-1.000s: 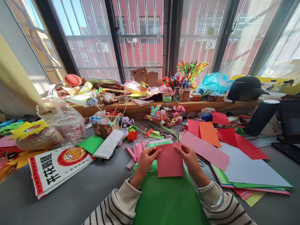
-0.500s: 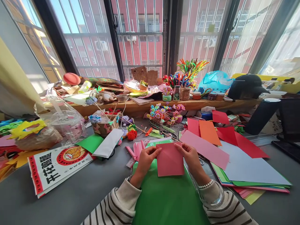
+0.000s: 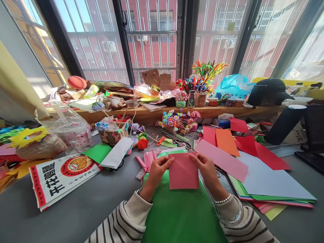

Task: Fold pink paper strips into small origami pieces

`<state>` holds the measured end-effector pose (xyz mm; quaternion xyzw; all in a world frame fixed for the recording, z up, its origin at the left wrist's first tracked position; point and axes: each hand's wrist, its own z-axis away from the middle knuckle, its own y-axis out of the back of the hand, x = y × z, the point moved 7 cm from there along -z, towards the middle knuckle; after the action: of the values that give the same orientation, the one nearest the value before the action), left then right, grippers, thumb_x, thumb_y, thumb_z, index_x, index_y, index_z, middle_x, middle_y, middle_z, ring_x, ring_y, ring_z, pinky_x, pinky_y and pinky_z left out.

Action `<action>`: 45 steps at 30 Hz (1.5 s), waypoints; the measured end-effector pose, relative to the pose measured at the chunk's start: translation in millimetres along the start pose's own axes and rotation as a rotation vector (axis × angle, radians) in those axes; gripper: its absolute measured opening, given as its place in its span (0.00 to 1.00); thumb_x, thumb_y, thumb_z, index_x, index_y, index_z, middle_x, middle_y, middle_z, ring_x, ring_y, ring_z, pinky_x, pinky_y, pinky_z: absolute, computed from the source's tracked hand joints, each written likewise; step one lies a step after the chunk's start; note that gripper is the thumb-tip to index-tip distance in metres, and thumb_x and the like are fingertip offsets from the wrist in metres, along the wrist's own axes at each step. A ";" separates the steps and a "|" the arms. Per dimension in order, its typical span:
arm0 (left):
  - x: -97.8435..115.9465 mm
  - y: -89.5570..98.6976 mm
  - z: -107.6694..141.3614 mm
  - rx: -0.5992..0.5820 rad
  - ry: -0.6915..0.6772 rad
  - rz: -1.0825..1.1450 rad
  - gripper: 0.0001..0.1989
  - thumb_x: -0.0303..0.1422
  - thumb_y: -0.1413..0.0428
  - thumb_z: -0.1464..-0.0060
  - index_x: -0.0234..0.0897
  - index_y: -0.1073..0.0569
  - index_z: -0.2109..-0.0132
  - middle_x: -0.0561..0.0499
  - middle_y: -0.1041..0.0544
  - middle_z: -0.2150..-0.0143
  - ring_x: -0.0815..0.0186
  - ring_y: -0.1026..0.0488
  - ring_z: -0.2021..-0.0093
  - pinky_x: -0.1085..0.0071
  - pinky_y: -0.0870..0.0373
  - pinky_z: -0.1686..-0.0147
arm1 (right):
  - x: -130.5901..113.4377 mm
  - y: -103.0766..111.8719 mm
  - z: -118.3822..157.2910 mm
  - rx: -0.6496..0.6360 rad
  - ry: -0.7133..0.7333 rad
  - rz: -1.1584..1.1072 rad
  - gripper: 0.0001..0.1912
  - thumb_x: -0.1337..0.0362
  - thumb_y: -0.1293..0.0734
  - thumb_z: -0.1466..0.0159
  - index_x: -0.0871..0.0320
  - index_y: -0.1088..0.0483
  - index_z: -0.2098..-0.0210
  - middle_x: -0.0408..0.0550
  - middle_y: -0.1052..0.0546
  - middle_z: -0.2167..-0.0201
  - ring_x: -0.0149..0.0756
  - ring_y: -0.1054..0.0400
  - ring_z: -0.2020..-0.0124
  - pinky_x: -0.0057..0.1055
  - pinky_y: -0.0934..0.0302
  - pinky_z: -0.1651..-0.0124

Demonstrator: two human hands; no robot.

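A square of pink paper [image 3: 184, 172] with faint crease lines is held up over a green sheet [image 3: 182, 212] at the front middle of the table. My left hand [image 3: 157, 173] pinches its upper left corner between thumb and fingers. At the upper right corner, my right hand [image 3: 209, 170] grips it the same way. Behind the square lie folded pink paper pieces [image 3: 149, 160] and light green paper, partly covered by the square and my left hand.
Coloured sheets [image 3: 273, 175] are piled at the right, beside a long pink strip [image 3: 222, 160]. At the left lie a printed paper bag [image 3: 67, 175], a white folded paper [image 3: 117, 153] and a plastic cup [image 3: 72, 131]. Crocheted flowers [image 3: 174, 121] stand behind.
The view has shifted very slightly. Both hands still hold the pink square by its upper corners, in nearly the same position.
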<state>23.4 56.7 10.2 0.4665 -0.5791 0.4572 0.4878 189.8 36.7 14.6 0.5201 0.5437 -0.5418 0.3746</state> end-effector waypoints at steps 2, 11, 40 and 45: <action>-0.3 0.0 -0.1 -0.005 -0.004 0.000 0.11 0.37 0.43 0.62 0.31 0.28 0.76 0.55 0.32 0.79 0.72 0.37 0.76 0.77 0.39 0.77 | -0.4 -0.3 -0.1 -0.006 0.012 0.001 0.13 0.55 0.33 0.52 0.61 0.32 0.77 0.43 0.29 0.80 0.30 0.39 0.78 0.24 0.46 0.77; 0.8 -0.1 0.2 0.000 -0.003 0.015 0.10 0.36 0.43 0.61 0.31 0.29 0.76 0.55 0.32 0.79 0.73 0.37 0.77 0.77 0.40 0.77 | 0.5 -0.3 -0.8 -0.020 0.018 0.021 0.12 0.57 0.34 0.51 0.61 0.31 0.76 0.44 0.29 0.79 0.31 0.39 0.77 0.24 0.46 0.76; -8.5 9.5 -5.5 0.076 0.031 0.025 0.12 0.37 0.42 0.63 0.31 0.27 0.72 0.53 0.27 0.77 0.69 0.32 0.75 0.73 0.32 0.73 | 7.5 4.3 -7.1 -0.018 -0.009 0.043 0.14 0.55 0.33 0.53 0.62 0.31 0.77 0.42 0.31 0.80 0.28 0.41 0.78 0.23 0.49 0.77; -9.0 9.5 -5.0 0.072 0.044 0.006 0.12 0.37 0.42 0.63 0.31 0.27 0.73 0.53 0.28 0.78 0.69 0.32 0.75 0.74 0.32 0.73 | 13.9 9.5 -9.6 0.058 -0.043 0.039 0.15 0.54 0.32 0.56 0.61 0.33 0.80 0.39 0.33 0.84 0.26 0.43 0.80 0.23 0.52 0.79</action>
<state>15.5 63.8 1.2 0.4719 -0.5529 0.4891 0.4820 198.1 47.0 0.4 0.5296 0.5092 -0.5611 0.3813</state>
